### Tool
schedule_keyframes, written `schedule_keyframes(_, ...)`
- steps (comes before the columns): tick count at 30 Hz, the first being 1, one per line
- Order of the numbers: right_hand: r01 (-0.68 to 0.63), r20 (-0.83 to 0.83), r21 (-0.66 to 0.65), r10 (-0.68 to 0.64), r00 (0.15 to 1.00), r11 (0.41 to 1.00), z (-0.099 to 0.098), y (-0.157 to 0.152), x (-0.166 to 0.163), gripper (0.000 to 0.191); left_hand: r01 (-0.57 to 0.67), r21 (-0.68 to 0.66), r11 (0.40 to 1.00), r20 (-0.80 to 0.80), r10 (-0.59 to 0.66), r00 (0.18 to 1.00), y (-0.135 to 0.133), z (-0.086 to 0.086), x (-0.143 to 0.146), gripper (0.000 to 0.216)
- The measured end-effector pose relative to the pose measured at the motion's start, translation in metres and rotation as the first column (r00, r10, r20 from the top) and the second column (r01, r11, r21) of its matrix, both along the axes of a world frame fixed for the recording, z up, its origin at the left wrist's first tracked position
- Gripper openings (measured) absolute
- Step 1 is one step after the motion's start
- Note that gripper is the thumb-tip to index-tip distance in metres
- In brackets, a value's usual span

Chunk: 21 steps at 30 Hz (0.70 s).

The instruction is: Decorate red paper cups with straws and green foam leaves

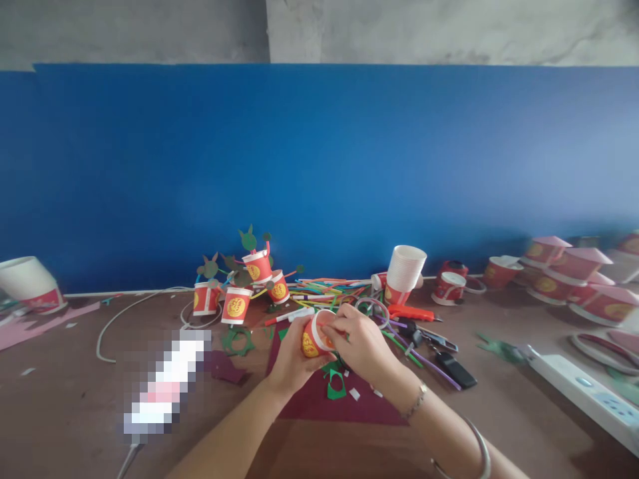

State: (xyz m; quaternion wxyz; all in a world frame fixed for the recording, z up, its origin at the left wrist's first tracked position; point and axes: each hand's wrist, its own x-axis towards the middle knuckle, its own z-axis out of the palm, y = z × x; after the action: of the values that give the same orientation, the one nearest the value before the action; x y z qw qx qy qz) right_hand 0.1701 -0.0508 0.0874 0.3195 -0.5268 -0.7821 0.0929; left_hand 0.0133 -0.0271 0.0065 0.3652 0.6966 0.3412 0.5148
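A red and white paper cup with a yellow emblem is tilted in my left hand, whose fingers wrap around its side. My right hand is closed at the cup's mouth, fingertips bent in over the rim. Whatever those fingertips pinch is hidden. Below both hands lies a dark purple paper sheet, with a green paper scrap with a round hole on it, among small white bits. Just behind the cup are white markers.
Decorated cups stand at the back left, beside colourful straws. A cup stack, an orange cutter, keys and a black fob lie right of centre. A power strip and pink-topped cups sit far right.
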Motion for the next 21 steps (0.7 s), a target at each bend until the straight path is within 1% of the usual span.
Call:
schedule_keyframes(3, 0.018, 0.045, 0.039, -0.019, 0.999, 0.999, -0.003, -0.001, -0.002, 0.026, 0.004, 0.052, 0.999, -0.041, -0.002, 0.999, -0.001, 0.0, 0.0, 0.068)
schedule_keyframes(7, 0.014, 0.016, 0.054, -0.015, 1.0, 0.998, -0.004, -0.002, -0.005, 0.024, -0.019, 0.057, 0.998, -0.081, 0.024, 0.996, -0.003, 0.004, -0.001, 0.068)
schedule_keyframes(10, 0.008, -0.002, 0.062, -0.008, 1.0, 0.998, -0.005, -0.002, -0.006, 0.024, 0.014, 0.061, 0.998, -0.116, -0.007, 0.993, -0.005, 0.008, -0.001, 0.069)
schedule_keyframes(13, -0.004, 0.023, 0.057, 0.003, 1.0, 0.998, -0.005, -0.003, -0.007, 0.027, 0.036, 0.089, 0.995, -0.189, -0.019, 0.982, -0.007, 0.011, 0.0, 0.069)
schedule_keyframes(18, -0.015, 0.045, 0.048, 0.012, 0.999, 0.999, -0.004, -0.002, -0.005, 0.028, 0.047, 0.126, 0.991, -0.277, -0.01, 0.961, -0.009, 0.009, 0.003, 0.068)
schedule_keyframes(21, -0.065, 0.021, 0.028, 0.064, 0.998, 0.998, 0.0, 0.0, -0.001, 0.022, 0.018, 0.134, 0.991, -0.254, 0.017, 0.967, -0.007, 0.007, 0.003, 0.066)
